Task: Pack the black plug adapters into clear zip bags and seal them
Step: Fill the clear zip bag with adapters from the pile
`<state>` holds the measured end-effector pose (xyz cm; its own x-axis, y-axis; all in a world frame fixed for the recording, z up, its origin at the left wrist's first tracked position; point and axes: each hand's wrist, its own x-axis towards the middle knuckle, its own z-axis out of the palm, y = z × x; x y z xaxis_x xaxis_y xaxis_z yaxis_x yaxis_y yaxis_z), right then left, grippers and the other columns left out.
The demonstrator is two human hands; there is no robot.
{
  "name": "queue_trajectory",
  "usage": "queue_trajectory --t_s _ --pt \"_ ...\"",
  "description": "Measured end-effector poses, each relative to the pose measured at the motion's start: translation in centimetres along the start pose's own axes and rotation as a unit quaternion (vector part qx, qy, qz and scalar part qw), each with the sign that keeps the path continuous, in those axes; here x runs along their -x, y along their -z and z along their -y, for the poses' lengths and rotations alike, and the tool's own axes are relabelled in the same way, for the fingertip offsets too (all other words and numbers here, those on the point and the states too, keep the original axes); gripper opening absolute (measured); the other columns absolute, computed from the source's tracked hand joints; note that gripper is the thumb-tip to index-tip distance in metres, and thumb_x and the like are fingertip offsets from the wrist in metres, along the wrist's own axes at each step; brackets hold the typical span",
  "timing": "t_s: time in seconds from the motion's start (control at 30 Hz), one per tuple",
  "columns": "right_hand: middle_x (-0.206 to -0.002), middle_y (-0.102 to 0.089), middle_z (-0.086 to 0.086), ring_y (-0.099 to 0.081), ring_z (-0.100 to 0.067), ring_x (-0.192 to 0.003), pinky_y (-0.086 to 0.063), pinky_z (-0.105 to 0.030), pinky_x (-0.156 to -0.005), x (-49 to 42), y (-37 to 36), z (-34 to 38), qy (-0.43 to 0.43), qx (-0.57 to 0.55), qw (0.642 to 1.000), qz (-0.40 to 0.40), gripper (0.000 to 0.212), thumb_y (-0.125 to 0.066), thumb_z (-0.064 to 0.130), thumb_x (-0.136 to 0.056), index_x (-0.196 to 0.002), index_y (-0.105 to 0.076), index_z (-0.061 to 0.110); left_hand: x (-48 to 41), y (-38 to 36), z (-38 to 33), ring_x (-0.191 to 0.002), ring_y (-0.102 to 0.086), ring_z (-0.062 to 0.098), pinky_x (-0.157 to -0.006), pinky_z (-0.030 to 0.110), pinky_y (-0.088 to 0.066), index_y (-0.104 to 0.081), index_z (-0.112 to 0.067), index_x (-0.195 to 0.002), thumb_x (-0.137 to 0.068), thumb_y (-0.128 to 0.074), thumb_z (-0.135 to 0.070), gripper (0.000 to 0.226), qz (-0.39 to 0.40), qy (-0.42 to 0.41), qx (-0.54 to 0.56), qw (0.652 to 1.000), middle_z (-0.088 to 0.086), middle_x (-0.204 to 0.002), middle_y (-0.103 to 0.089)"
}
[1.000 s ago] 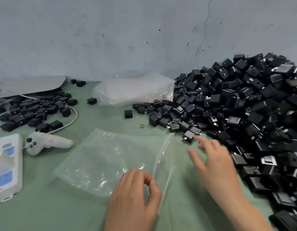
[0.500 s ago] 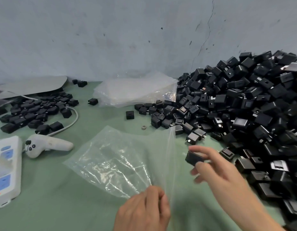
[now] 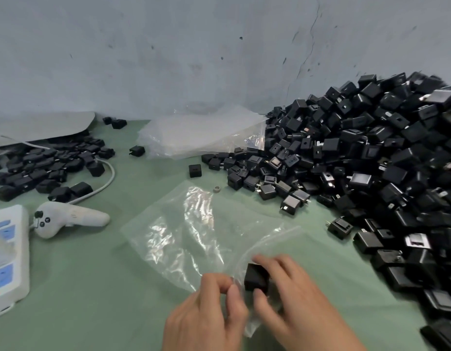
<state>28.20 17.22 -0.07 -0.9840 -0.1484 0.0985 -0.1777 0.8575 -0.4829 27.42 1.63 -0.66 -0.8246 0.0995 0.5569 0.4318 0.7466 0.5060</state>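
Head view: left hand [image 3: 206, 307] pinches the mouth of a clear bag [image 3: 194, 236] lying near the front edge of the bench [image 3: 93, 287]. Right hand [image 3: 292, 295] grips one black adapter [image 3: 256, 277] btw thumb & fingers, right at the opening, not yet inside. Bag looks empty, unsealed. Big heap of loose adapters [image 3: 371, 160] fills the right side, spare bags [image 3: 199, 135] at the back edge. Prob. v. early, nearly all left.

A white controller [image 3: 70, 217] lies beside a power strip [image 3: 8, 257] on the green table [image 3: 80, 287].
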Motion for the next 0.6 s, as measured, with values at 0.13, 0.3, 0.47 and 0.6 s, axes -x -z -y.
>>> queue_trajectory --t_s 0.13,0.3,0.47,0.6 --pt "-0.144 -0.031 0.013 -0.028 -0.005 -0.135 -0.026 -0.014 -0.107 -0.9 0.2 -0.9 0.051 0.04 0.994 0.094 0.047 -0.032 0.033 -0.096 -0.143 -0.038 0.036 0.4 -0.2 -0.1 -0.038 -0.052 0.009 -0.036 0.023 -0.039 -0.065 -0.021 -0.06 -0.088 -0.044 -0.034 0.037 -0.02 -0.083 -0.053 0.995 -0.012 -0.047 -0.051" --pt "-0.145 -0.023 0.026 -0.02 0.006 -0.143 -0.02 -0.005 -0.108 -2.1 0.7 -1.6 0.092 0.007 0.991 0.098 0.068 -0.044 0.011 -0.099 -0.142 -0.029 0.061 0.2 -0.5 0.3 -0.045 -0.052 0.009 -0.044 0.02 -0.043 -0.063 -0.02 -0.06 -0.102 -0.026 -0.039 0.06 -0.018 -0.142 -0.043 0.989 -0.01 -0.051 -0.051" --pt "-0.131 -0.025 0.033 -0.02 0.019 -0.125 -0.005 0.011 -0.091 -1.8 1.3 -2.1 0.035 -0.051 0.994 0.088 0.053 -0.042 0.041 -0.104 -0.149 -0.017 0.055 0.1 0.0 0.6 -0.057 -0.059 0.009 -0.085 0.024 -0.049 -0.064 -0.018 -0.063 -0.098 -0.038 -0.029 0.045 -0.001 -0.181 -0.017 0.983 -0.009 -0.063 -0.06" --pt "-0.148 -0.019 0.029 -0.024 0.01 -0.132 -0.006 0.005 -0.101 -1.1 0.9 -1.9 0.078 0.02 0.992 0.103 0.062 -0.044 0.054 -0.1 -0.154 -0.013 0.047 -0.7 2.2 2.1 -0.085 -0.055 0.006 -0.091 0.015 -0.037 -0.067 -0.021 -0.085 -0.089 -0.049 -0.028 0.02 0.03 -0.113 0.007 0.993 -0.013 -0.084 -0.065"
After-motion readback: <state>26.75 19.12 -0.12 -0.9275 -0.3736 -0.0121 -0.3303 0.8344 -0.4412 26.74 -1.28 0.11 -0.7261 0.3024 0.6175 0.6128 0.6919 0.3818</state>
